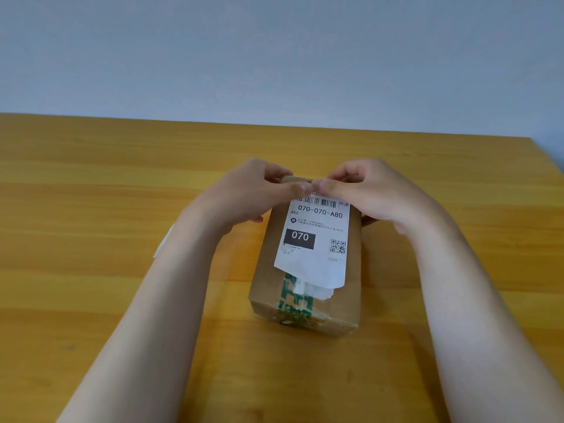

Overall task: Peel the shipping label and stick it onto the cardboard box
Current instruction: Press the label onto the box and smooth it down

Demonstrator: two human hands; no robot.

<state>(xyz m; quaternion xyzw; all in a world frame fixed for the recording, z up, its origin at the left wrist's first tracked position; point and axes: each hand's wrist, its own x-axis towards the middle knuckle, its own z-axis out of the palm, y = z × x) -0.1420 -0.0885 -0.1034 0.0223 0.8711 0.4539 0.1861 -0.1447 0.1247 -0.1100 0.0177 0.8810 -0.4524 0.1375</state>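
From where I watch, the near end of the shipping label (312, 239) worries me: it hangs loose and curls over the green tape (295, 300), so if it drops unsmoothed it could crease, trap air or set crooked. The label is white, printed with a barcode, "070-070-A80", a black "070" block and a QR code. It lies along the top of the cardboard box (351, 288), mid-table, toward the far edge. At the box's far edge, my left hand (250, 193) and right hand (369, 190) pinch the label's far end down, thumbs touching.
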